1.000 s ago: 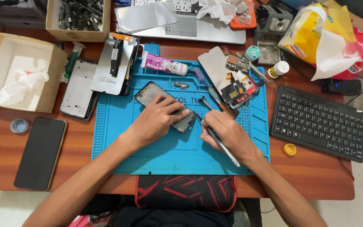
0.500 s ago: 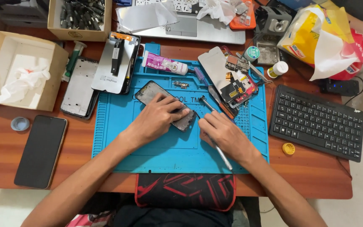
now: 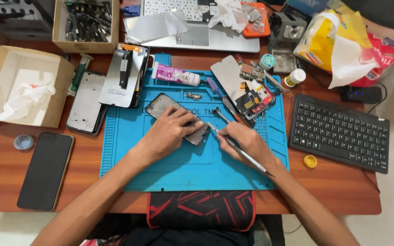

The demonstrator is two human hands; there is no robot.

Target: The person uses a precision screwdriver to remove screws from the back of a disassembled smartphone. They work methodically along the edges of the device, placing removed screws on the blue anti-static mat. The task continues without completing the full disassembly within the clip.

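Note:
A dark phone part [image 3: 160,105] lies slanted on the blue repair mat [image 3: 178,168]. My left hand [image 3: 167,132] presses down on its lower half, fingers spread across it. My right hand [image 3: 245,142] grips a thin metal tool [image 3: 247,157] like a pen. The tool's tip meets the phone part's right edge near my left fingertips, and its long end sticks out toward the lower right.
On the mat's far side lie a glue tube [image 3: 175,75], a grey panel with circuit boards [image 3: 247,91] and a screwdriver [image 3: 222,98]. A black phone [image 3: 45,171] and cardboard box [image 3: 21,86] sit left. A black keyboard [image 3: 338,132] sits right, a laptop [image 3: 197,27] behind.
My right hand has moved left with the metal tool, bringing its tip up against the phone part's right edge. My left hand has stayed pressed on the part.

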